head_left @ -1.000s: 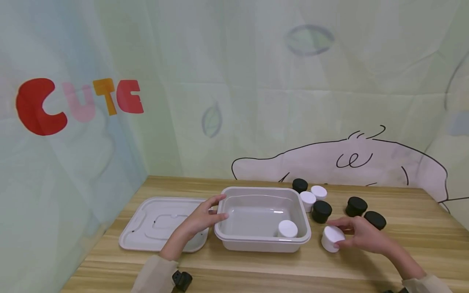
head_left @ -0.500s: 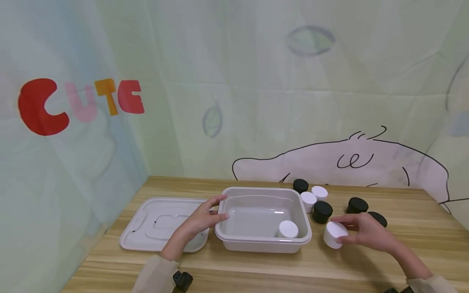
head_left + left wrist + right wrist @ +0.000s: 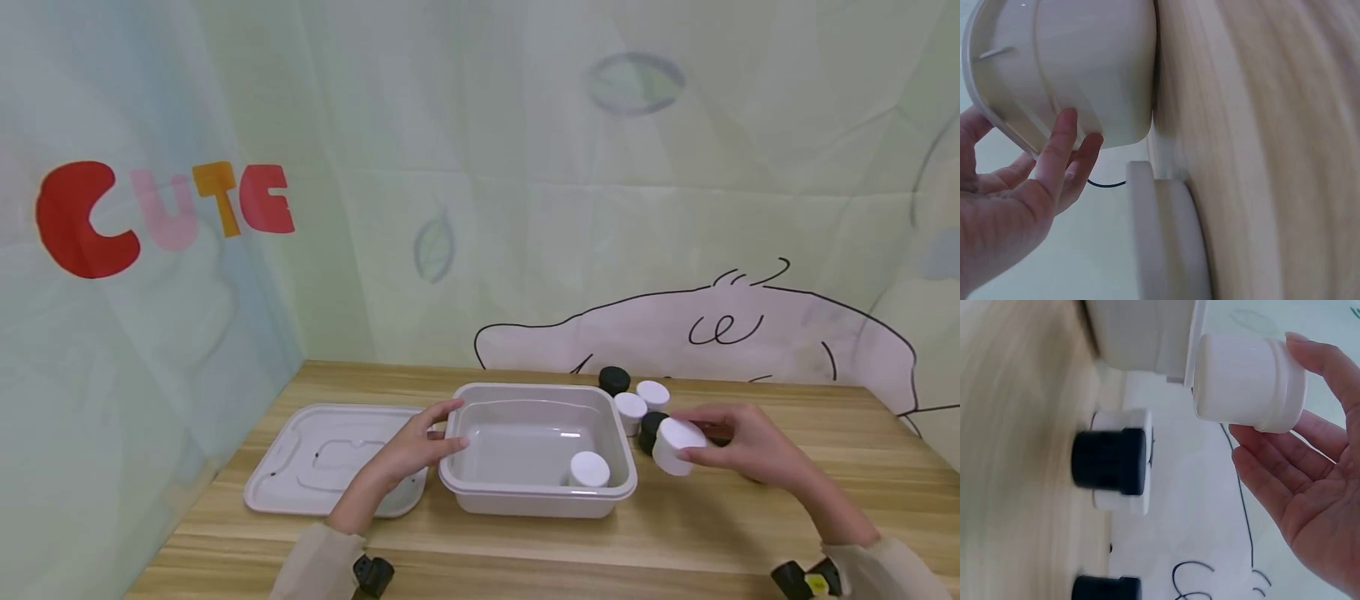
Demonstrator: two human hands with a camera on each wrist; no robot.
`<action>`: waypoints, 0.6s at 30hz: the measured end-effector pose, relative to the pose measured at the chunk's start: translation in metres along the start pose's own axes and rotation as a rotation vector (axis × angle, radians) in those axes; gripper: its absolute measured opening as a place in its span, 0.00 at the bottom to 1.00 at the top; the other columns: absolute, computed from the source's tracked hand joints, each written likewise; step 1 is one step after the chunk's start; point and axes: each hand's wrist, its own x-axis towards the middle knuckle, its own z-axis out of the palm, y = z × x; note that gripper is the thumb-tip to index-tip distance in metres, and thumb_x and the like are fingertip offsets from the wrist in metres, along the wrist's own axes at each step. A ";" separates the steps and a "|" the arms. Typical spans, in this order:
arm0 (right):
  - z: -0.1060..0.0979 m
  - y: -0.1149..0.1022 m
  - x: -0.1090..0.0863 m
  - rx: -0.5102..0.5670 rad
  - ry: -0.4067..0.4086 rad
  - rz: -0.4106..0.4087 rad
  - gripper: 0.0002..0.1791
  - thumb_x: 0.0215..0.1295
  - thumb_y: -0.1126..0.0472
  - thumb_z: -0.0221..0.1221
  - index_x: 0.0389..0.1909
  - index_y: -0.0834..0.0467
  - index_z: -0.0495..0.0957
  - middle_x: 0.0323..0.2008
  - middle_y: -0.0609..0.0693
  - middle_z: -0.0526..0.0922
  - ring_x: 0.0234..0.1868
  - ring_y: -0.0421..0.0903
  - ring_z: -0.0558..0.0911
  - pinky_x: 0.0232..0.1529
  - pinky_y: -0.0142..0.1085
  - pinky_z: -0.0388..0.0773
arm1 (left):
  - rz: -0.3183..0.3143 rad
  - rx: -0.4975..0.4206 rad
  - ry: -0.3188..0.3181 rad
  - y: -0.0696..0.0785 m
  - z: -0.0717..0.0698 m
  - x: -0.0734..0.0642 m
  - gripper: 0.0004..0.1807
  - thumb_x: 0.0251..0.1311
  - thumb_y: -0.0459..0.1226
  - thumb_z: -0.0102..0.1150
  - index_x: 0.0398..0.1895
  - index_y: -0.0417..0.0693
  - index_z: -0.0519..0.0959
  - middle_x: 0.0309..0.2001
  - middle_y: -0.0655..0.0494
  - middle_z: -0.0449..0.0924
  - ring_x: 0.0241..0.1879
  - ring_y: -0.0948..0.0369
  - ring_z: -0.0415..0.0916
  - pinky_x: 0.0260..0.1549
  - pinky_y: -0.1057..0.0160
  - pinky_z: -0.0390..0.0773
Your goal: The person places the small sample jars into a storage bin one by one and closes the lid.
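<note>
Between thumb and fingers, my right hand pinches a white lidded jar, raised off the table to the right of the box. In the right wrist view the jar shows its wide cap by the thumb. My left hand grips the left rim of an open pale grey plastic box, thumb over the inside and fingers along the outer wall, as the left wrist view of the box shows. Another white jar stands inside the box, at its front right corner.
The box's flat lid lies left of it on the wooden table. Behind the held jar stand a black jar, two white jars and a farther black jar. A printed curtain hangs behind.
My right hand has lifted the white jar from the table, moving it up and slightly away from me. My left hand and the box stay in place.
</note>
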 end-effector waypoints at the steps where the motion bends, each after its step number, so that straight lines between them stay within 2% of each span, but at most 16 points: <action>1: 0.000 -0.003 0.002 -0.005 0.004 -0.001 0.21 0.44 0.65 0.70 0.41 0.68 0.79 0.37 0.59 0.82 0.37 0.30 0.78 0.34 0.26 0.77 | 0.000 0.000 0.000 0.000 0.000 0.000 0.33 0.56 0.36 0.60 0.65 0.44 0.61 0.65 0.41 0.58 0.54 0.45 0.69 0.41 0.52 0.77; 7: 0.004 -0.019 0.014 -0.022 -0.003 0.031 0.22 0.46 0.61 0.69 0.44 0.65 0.79 0.41 0.59 0.82 0.39 0.31 0.78 0.38 0.35 0.79 | -0.002 0.002 0.004 0.000 0.000 0.000 0.32 0.56 0.35 0.59 0.65 0.44 0.61 0.65 0.41 0.59 0.54 0.45 0.69 0.41 0.52 0.77; 11: 0.010 -0.024 0.023 -0.014 0.006 -0.002 0.22 0.46 0.61 0.69 0.43 0.65 0.79 0.41 0.58 0.82 0.40 0.33 0.78 0.40 0.39 0.79 | -0.001 0.005 0.007 0.000 0.000 -0.001 0.32 0.56 0.35 0.59 0.65 0.45 0.61 0.65 0.41 0.58 0.54 0.45 0.69 0.42 0.52 0.77; 15: 0.016 -0.027 0.034 0.002 0.002 -0.042 0.21 0.46 0.61 0.69 0.43 0.65 0.79 0.41 0.56 0.82 0.39 0.34 0.79 0.40 0.37 0.79 | 0.000 0.001 0.005 0.000 0.000 -0.001 0.32 0.56 0.34 0.59 0.65 0.45 0.61 0.65 0.41 0.58 0.54 0.45 0.69 0.42 0.53 0.77; 18: 0.021 -0.029 0.041 0.024 -0.028 -0.040 0.22 0.47 0.61 0.69 0.44 0.65 0.79 0.41 0.56 0.82 0.39 0.39 0.80 0.40 0.35 0.79 | -0.004 0.000 0.005 0.001 0.000 -0.002 0.32 0.56 0.34 0.59 0.65 0.44 0.61 0.65 0.41 0.58 0.54 0.45 0.69 0.42 0.53 0.77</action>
